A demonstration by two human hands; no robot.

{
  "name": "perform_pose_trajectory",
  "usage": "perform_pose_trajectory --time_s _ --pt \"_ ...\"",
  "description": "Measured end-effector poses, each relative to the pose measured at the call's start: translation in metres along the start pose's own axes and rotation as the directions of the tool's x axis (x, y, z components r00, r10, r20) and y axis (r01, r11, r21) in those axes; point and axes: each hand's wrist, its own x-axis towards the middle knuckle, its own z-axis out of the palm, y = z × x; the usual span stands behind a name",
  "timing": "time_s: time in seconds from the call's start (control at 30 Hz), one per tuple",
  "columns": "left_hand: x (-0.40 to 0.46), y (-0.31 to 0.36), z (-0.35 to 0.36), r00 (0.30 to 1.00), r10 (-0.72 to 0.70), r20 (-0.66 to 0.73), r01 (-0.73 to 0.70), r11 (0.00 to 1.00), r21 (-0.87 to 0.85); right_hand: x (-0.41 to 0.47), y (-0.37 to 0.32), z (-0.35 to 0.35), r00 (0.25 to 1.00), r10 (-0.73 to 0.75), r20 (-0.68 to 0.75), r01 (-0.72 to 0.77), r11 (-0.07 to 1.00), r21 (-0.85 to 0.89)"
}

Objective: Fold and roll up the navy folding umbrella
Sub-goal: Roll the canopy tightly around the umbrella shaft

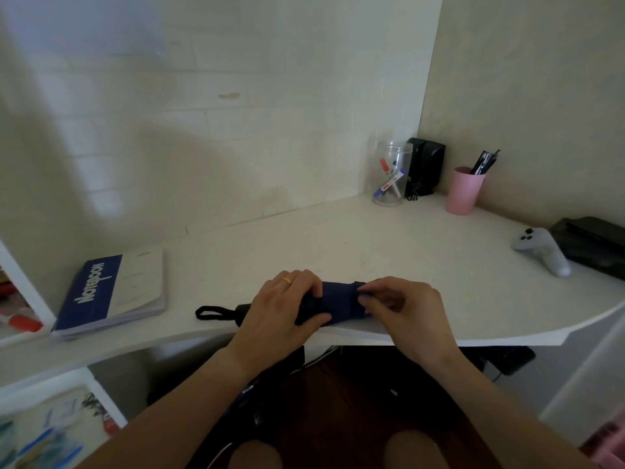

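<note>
Clasping navy umbrella [340, 301], left hand [280, 308] grip wrapped round, right hand [402, 308] grip pinching fabric

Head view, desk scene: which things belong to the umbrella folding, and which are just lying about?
In use: navy umbrella, its black wrist strap, left hand, right hand.

Lying about: notebook, clear marker jar, pink pen cup, black speaker, white controller.

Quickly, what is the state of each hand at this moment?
Left hand: closed around the navy umbrella near its handle end, pressing it on the desk.
Right hand: fingertips pinching the umbrella's fabric or strap; which one cannot be told.
</note>
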Motion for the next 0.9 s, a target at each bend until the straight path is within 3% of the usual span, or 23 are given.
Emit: perform_pose_trajectory --time_s 0.4,0.5,0.57,0.63,0.7,0.77,0.9 --pt "-0.005 0.000 0.006 0.998 0.057 0.000 -0.057 0.997 0.060 0.019 0.003 0.000 0.995 0.099 -0.004 -0.098 0.987 -0.128" --pt "-0.006 0.000 0.006 0.998 0.065 -0.005 -0.064 0.996 0.064 0.028 0.003 -0.004 0.996 0.083 0.023 -0.073 0.957 -0.281" --pt "-0.006 0.000 0.007 0.997 0.080 -0.006 -0.080 0.994 0.074 0.041 0.003 -0.012 0.986 0.092 0.140 -0.026 0.909 -0.415" --pt "-0.007 0.000 0.008 0.995 0.095 -0.006 -0.094 0.992 0.083 0.058 0.000 -0.022 0.910 0.218 0.351 -0.068 0.917 -0.393" --pt "-0.007 0.002 0.008 0.994 0.111 -0.007 -0.109 0.989 0.102 0.071 -0.002 -0.029 0.750 0.328 0.575 -0.173 0.935 -0.309" --pt "-0.007 0.004 0.008 0.991 0.136 0.001 -0.134 0.980 0.146 0.081 0.000 -0.033 0.651 0.342 0.678 -0.214 0.939 -0.268" --pt "0.002 0.014 0.003 0.990 0.118 0.076 -0.133 0.957 0.258 0.090 0.010 -0.026 0.674 0.339 0.656 -0.303 0.937 -0.173"
